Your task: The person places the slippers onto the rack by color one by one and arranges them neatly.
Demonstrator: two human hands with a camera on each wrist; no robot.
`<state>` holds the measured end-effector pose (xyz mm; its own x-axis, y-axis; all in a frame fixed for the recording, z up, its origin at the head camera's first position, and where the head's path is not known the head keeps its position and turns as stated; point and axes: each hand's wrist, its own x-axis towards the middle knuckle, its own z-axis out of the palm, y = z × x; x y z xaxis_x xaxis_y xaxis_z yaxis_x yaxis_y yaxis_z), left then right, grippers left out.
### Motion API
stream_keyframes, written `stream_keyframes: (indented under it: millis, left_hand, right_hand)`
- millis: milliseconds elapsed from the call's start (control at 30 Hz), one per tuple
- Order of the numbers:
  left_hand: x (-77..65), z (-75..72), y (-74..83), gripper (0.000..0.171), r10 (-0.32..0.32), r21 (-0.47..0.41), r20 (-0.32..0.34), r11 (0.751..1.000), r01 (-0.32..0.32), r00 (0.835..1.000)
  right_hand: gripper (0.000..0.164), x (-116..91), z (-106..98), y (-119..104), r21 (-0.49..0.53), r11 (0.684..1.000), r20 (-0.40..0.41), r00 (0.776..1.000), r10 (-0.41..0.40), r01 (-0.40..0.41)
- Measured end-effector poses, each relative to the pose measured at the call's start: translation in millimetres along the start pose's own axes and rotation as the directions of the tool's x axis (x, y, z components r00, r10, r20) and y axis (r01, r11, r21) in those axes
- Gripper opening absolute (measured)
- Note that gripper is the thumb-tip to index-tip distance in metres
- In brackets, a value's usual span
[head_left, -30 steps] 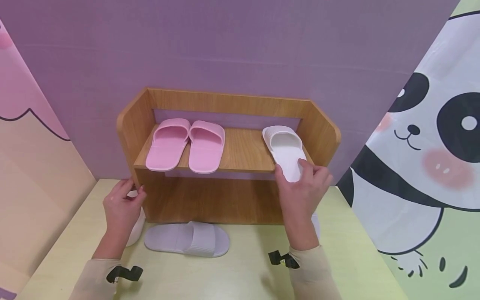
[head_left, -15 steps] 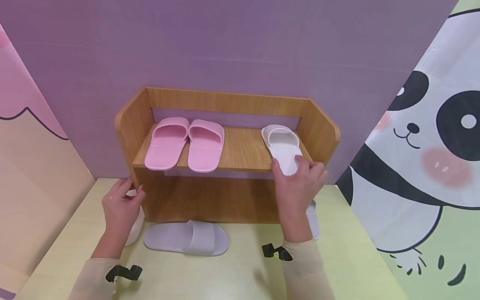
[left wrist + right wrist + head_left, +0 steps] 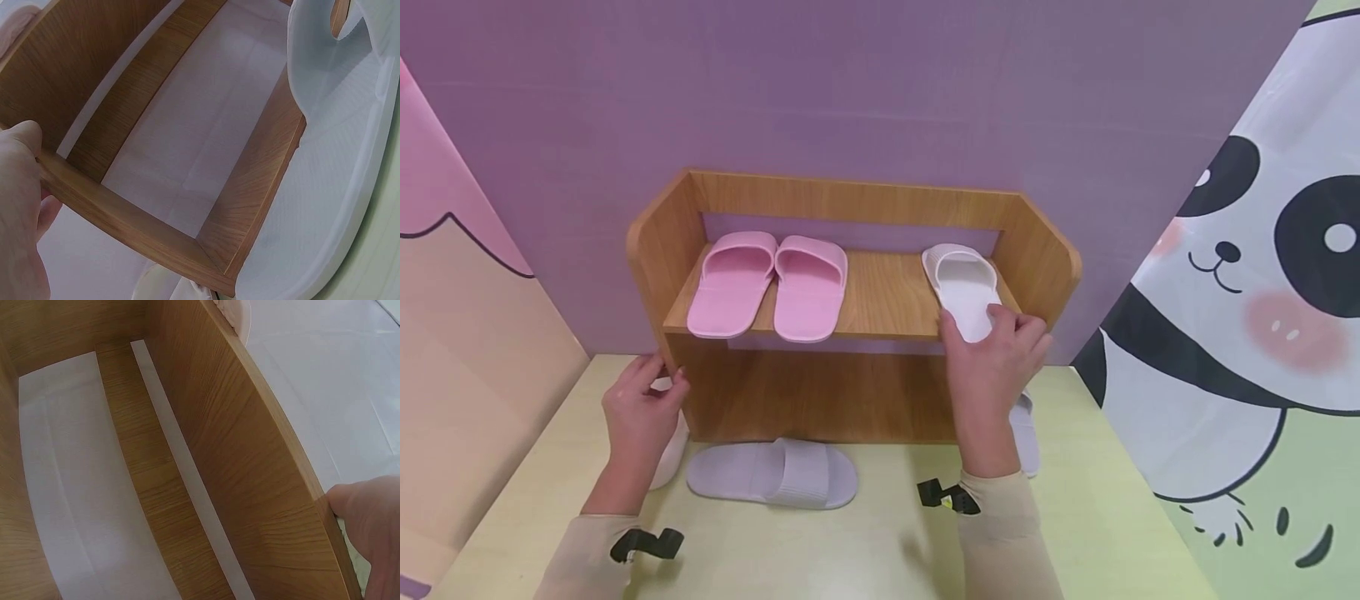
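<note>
1. Three slippers sit on the upper shelf (image 3: 887,287) of the wooden rack (image 3: 861,197): two pink slippers (image 3: 730,296) above and to the right of the left hand's fingers, and one white slipper (image 3: 967,302) at the right hand's fingertips
2. The right hand (image 3: 992,375) pinches the white slipper near its heel, thumb at one edge and forefinger at the other; the strap lies beyond the fingertips, toward the rack's back
3. The left hand (image 3: 642,408) pinches the rack's side board, with the pink slippers' heels jutting past the shelf edge nearby
4. The lower shelf (image 3: 820,400) runs between the two hands, below the right fingertips
5. The left wrist view shows digits on both faces of the board, and, across from them, the strap opening of a grey slipper (image 3: 771,475); the head view shows this slipper flat on the table (image 3: 880,554), below and right of the left fingers
6. The right wrist view adds the upper shelf's underside, with a digit at its front edge
7. Behind the left hand is a white object (image 3: 672,458), too covered to identify; the right forearm partly blocks a second grey slipper (image 3: 1025,437) below the right fingers
8. A panda picture (image 3: 1285,267) is well right of the right fingers
</note>
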<state>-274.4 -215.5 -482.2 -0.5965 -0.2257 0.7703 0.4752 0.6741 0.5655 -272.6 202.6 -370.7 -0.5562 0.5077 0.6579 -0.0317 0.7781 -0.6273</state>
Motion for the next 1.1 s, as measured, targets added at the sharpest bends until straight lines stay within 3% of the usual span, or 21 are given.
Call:
stream_keyframes:
  millis: [833,967,1100]
  left_hand:
    - [0.1,-0.3,-1.9,0.032,0.009,0.011,-0.010,1.000,-0.009,1.000]
    - [0.2,0.0,-1.5,0.031,0.001,0.005,-0.002,1.000,-0.001,1.000]
    - [0.0,-0.5,-0.3,0.033,-0.010,0.007,0.008,1.000,0.010,1.000]
  right_hand:
    - [0.080,0,-14,0,0.018,0.999,0.059,0.998,-0.034,0.033]
    - [0.077,-1,-21,4,0.047,0.997,0.077,0.995,-0.067,0.064]
    - [0.063,-2,-31,14,0.138,0.987,0.066,0.993,-0.094,0.084]
